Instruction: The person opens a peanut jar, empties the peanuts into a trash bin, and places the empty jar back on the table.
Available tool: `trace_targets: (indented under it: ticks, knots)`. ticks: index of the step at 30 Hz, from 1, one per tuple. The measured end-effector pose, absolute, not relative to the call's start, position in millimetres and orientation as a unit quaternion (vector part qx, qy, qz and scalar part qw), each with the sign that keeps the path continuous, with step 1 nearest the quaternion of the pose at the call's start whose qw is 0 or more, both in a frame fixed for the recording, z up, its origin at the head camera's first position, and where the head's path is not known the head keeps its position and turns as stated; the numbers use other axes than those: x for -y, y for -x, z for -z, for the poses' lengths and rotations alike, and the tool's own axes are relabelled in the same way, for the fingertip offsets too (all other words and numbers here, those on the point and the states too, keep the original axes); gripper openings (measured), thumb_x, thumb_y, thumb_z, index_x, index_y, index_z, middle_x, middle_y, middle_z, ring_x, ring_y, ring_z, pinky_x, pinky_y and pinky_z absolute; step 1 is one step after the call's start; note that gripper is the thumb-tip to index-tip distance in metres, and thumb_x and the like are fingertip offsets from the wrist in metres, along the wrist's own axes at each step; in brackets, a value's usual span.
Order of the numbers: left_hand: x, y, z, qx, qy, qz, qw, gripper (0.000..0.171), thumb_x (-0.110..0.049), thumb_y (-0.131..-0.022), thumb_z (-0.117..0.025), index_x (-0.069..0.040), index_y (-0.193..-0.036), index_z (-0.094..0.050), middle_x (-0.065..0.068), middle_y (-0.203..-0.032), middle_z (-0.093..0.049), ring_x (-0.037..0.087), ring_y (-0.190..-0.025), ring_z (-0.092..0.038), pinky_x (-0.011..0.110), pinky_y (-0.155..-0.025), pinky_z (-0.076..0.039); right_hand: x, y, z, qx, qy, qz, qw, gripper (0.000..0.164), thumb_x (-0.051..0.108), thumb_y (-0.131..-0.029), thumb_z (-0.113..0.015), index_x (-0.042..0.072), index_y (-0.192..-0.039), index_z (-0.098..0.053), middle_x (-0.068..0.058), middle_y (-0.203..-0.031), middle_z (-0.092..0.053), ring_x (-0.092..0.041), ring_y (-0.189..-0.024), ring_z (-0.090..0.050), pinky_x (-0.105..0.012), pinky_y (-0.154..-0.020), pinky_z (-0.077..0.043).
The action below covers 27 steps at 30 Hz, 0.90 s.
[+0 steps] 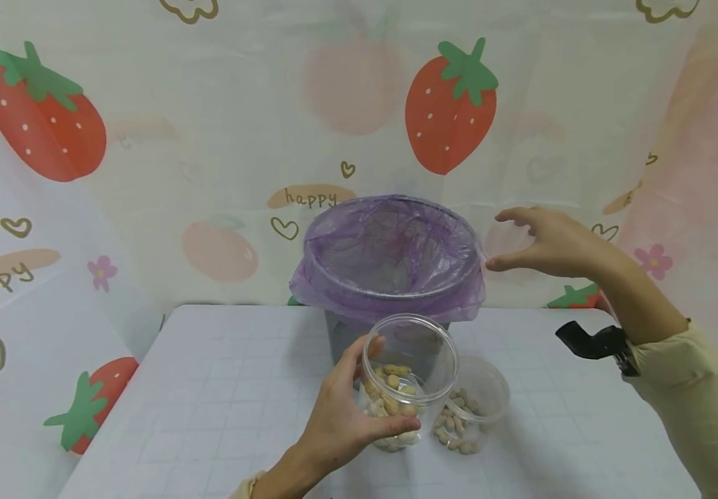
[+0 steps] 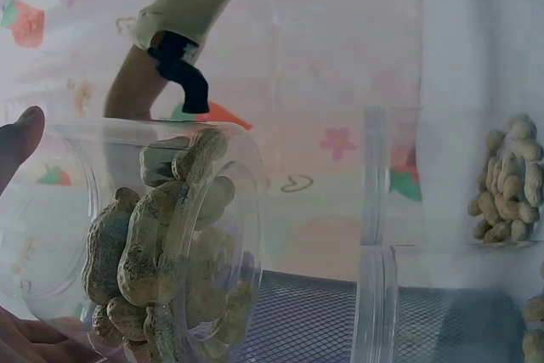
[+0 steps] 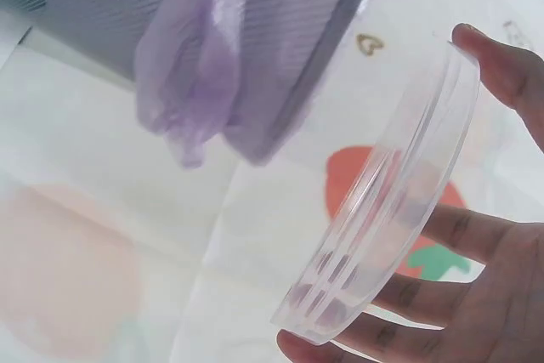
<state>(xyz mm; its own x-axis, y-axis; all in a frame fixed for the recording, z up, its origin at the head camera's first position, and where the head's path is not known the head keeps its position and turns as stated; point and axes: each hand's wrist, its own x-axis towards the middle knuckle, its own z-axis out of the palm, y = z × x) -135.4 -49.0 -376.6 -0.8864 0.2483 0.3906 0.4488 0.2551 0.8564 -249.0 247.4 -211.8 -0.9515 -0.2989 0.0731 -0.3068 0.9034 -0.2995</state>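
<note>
My left hand grips a clear plastic jar, its open mouth tilted up toward the head camera. Unshelled peanuts lie inside it. My right hand is raised right of the bin and holds a clear round lid by its rim, between thumb and fingertips; the head view barely shows this lid. Another clear jar with peanuts in its bottom stands on the table just right of the held one. The left wrist view shows a further clear jar beside it, partly cut off.
A dark mesh bin lined with a purple plastic bag stands behind the jars. The white table reaches back to a strawberry-print curtain. A black bracket sticks out from my right wrist.
</note>
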Motion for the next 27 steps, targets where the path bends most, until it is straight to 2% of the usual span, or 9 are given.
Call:
trace_targets:
  ticks: [12, 20, 27]
  knots:
    - [50.3, 135.7, 376.6, 0.79, 0.214, 0.568, 0.091, 0.102, -0.03, -0.063, -0.092, -0.017, -0.147, -0.037, 0.007, -0.145, -0.05, 0.023, -0.126, -0.055, 0.043, -0.101, -0.048, -284.7, 282.5, 242.2, 0.982, -0.097, -0.159, -0.009, 0.085, 0.056, -0.082, -0.07, 0.004, -0.143, -0.041, -0.037, -0.136, -0.047, -0.053, -0.12, -0.049, -0.066, -0.09, -0.046]
    - [51.1, 136.2, 377.9, 0.792, 0.215, 0.564, 0.096, 0.101, -0.031, -0.063, -0.092, -0.019, -0.147, -0.037, 0.005, -0.145, -0.051, 0.022, -0.125, -0.055, 0.04, -0.099, -0.049, -303.9, 303.9, 281.3, 0.983, -0.079, -0.166, -0.03, 0.091, 0.055, -0.083, -0.069, -0.005, -0.144, -0.036, -0.041, -0.141, -0.039, -0.057, -0.125, -0.042, -0.068, -0.099, -0.04]
    - [51.8, 136.7, 378.7, 0.789, 0.222, 0.564, 0.101, 0.101, -0.03, -0.064, -0.092, -0.017, -0.147, -0.036, 0.006, -0.145, -0.051, 0.023, -0.127, -0.054, 0.04, -0.098, -0.049, -314.6, 315.4, 318.8, 0.982, -0.068, -0.176, -0.024, 0.093, 0.055, -0.083, -0.068, -0.007, -0.143, -0.035, -0.04, -0.141, -0.039, -0.057, -0.125, -0.042, -0.068, -0.1, -0.039]
